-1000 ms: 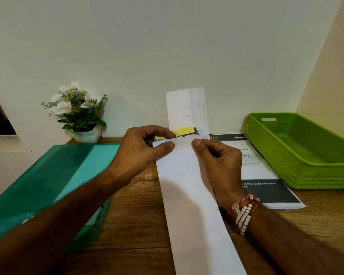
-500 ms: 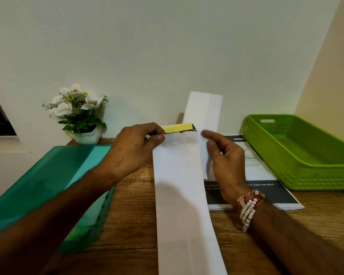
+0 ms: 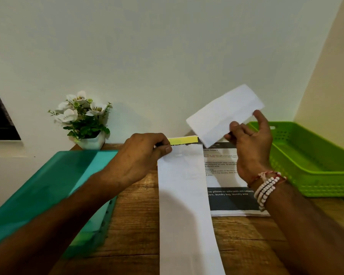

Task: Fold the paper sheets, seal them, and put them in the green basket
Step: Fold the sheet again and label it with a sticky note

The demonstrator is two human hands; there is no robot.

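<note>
A long white paper strip lies on the wooden table, running away from me, with a yellow band at its far end. My left hand pinches the strip's far left corner just below the band. My right hand holds a folded white paper in the air, tilted, above the far end of a printed sheet. The green basket stands at the right, just beyond my right hand; what shows of its inside holds nothing.
A teal plastic container sits at the left under my left forearm. A white pot of artificial flowers stands at the back left against the wall. The printed sheet lies flat between the strip and the basket.
My right hand has taken the folded paper from behind the strip's far end and lifted it up and to the right, toward the basket. My left hand has stayed on the strip.
</note>
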